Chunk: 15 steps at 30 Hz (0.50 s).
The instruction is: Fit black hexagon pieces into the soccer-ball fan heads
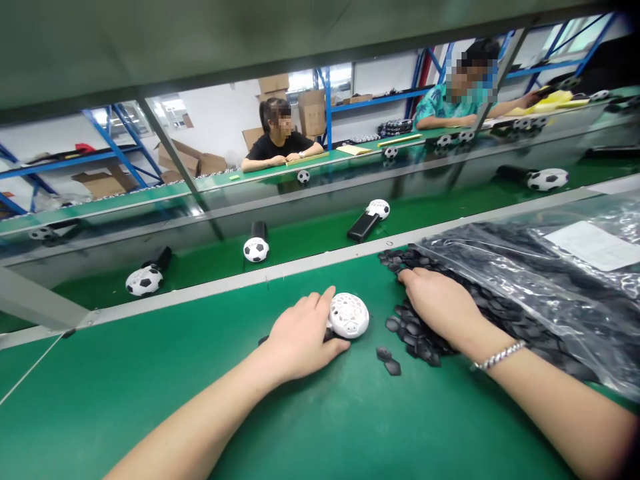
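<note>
My left hand (pixel 305 337) grips a round white ball-shaped part (pixel 349 315) at its left side, on the green table (pixel 200 387). The part has open holes in its top, and a dark piece shows beneath my hand. My right hand (pixel 435 303) reaches into a pile of small black pentagonal pieces (pixel 417 337), fingertips bent together at the pile's far left edge; anything between them is too small to make out. Two loose black pieces (pixel 389 361) lie between the white part and my right forearm.
A clear plastic bag (pixel 530 267) of black pieces covers the right side. Beyond the metal rail (pixel 295 267), a green conveyor carries football-patterned items with black handles (pixel 256 249). Two people (pixel 280 143) sit across at a far bench.
</note>
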### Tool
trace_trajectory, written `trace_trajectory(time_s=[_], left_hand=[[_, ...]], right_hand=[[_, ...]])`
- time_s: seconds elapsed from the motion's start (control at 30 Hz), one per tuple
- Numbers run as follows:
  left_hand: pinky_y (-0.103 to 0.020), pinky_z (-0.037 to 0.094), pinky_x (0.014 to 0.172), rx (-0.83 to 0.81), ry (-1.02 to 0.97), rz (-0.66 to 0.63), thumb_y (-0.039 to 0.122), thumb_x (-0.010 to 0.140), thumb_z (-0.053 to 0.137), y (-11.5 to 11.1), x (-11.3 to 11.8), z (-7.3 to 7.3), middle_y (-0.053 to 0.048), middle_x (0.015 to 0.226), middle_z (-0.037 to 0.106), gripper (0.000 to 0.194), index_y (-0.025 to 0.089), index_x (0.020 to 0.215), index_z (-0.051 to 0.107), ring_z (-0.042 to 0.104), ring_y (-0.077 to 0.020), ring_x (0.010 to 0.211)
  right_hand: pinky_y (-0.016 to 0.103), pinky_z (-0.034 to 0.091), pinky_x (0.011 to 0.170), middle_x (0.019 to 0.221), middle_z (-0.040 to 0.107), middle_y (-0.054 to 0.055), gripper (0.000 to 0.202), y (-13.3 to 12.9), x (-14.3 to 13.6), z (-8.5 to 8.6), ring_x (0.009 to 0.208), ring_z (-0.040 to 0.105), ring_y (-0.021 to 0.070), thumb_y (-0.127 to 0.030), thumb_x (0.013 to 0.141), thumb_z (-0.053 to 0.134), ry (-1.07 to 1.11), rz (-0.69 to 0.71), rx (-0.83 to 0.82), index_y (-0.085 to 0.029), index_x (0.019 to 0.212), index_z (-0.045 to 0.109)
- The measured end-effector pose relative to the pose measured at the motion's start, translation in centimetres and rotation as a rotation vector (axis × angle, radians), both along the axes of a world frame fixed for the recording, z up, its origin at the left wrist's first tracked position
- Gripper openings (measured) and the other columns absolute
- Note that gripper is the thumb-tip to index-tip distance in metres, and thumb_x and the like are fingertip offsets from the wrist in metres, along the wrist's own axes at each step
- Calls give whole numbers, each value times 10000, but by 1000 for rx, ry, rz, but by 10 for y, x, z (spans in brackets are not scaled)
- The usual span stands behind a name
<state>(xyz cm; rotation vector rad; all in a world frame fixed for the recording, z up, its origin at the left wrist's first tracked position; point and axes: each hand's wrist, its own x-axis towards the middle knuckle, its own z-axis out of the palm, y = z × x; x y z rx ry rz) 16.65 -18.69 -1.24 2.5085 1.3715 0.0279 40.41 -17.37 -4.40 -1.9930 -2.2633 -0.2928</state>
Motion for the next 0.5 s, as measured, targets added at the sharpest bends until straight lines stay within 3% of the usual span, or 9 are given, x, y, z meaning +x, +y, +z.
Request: trace_trajectory(time_s=[0.13, 0.23, 0.37, 0.5], left_hand=[[-443, 429, 910, -15, -27, 18, 465, 761, 520, -2, -2, 1, -120, 1231, 491, 742, 200, 1381, 212, 481, -307, 1117], [-442, 440, 901, -15, -73, 52, 436, 732, 568, -5, -3, 3, -120, 1302, 409, 802, 228, 1393, 164, 467, -314, 1137], [-411, 407, 956, -16, -163, 16, 351, 723, 595, -4, -4, 4, -84, 1429, 216, 778, 296, 1380, 182, 363, -300, 1245], [-417, 442, 914, -73, -199, -15, 365, 741, 574, 1, -4, 2, -55, 1372, 332, 690, 316, 1349, 250, 496, -270, 1120]], right_hand=[[292, 477, 685, 931, 636, 109, 241, 3, 10, -6, 814, 618, 214, -47, 810, 441, 103, 41, -14, -122, 990, 585], [258, 490, 693, 899, 654, 47, 173, -1, 7, -1, 777, 620, 170, -115, 818, 493, 336, 82, -15, -172, 958, 576], [291, 481, 749, 865, 641, 24, 127, -15, -11, 16, 818, 600, 178, -218, 847, 495, 684, 353, -17, -218, 851, 622], [261, 480, 711, 876, 626, 22, 216, -31, -28, 26, 805, 592, 151, -171, 876, 435, 794, 600, -72, -239, 930, 634]])
